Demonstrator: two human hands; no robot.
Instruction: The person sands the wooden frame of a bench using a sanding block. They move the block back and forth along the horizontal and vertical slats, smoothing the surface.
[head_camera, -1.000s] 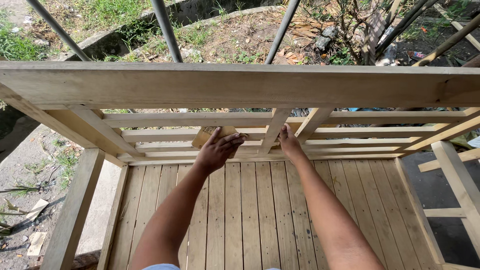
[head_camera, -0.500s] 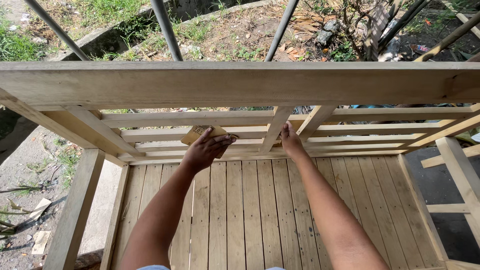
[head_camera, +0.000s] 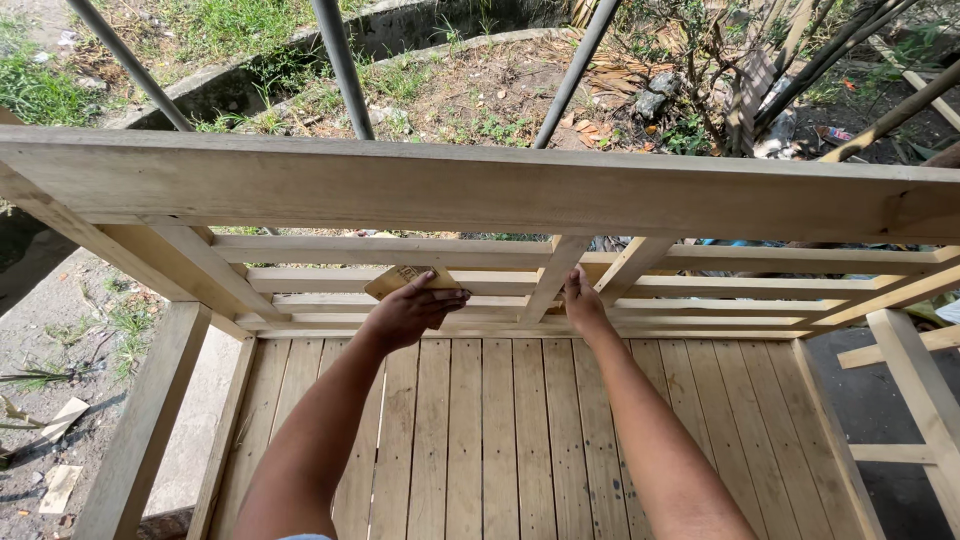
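Sanding a slat (head_camera: 330, 303): the left hand (head_camera: 405, 315) clenches a sandpaper sheet (head_camera: 400, 279) in its grip; beside it, the right hand (head_camera: 580, 305) grasps the upright brace (head_camera: 548, 285). Likely next: firm strokes along the grain.

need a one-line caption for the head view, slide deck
Left hand presses a small tan sheet of sandpaper against a pale horizontal wooden slat while the right hand grips a slanted wooden brace.

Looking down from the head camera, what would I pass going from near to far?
Slatted wooden floor → left hand with sandpaper sheet and right hand at the slats → thick top rail → metal poles → grassy ground.
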